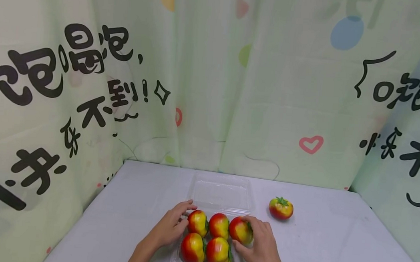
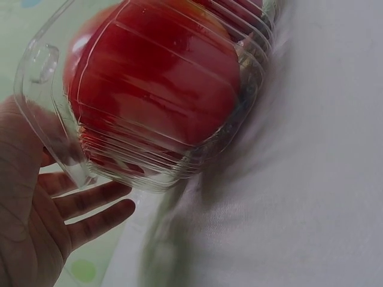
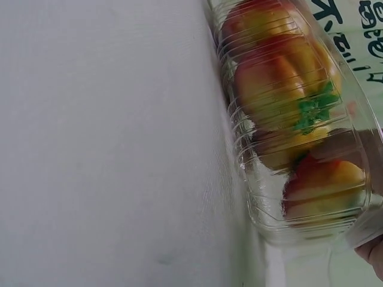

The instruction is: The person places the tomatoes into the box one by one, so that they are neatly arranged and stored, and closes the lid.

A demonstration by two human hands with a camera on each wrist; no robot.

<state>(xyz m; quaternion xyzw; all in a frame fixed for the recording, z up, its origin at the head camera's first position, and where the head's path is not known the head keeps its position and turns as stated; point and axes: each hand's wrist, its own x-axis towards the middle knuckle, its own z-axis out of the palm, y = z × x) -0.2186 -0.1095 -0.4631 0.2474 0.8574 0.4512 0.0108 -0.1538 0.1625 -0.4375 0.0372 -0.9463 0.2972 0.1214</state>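
Note:
A clear plastic clamshell box point(image 1: 175, 261) lies open on the table, holding several red-and-yellow persimmons with green leafy tops, among them a front persimmon point(image 1: 218, 252). My right hand point(image 1: 263, 246) grips the persimmon point(image 1: 240, 230) at the box's back right between thumb and fingers. In the right wrist view that persimmon point(image 3: 323, 186) shows through the ribbed wall, with part of the hand behind it. At the box's left side is my left hand point(image 1: 171, 225), its fingers spread beside the rim. The left wrist view shows its fingers point(image 2: 99, 224) extended, holding nothing; its thumb is not clearly visible.
The box's transparent lid point(image 1: 222, 192) lies folded back behind the fruit. One loose persimmon point(image 1: 281, 209) sits on the white-covered table point(image 1: 326, 238), right of the lid. A printed curtain point(image 1: 206, 78) encloses the back and sides.

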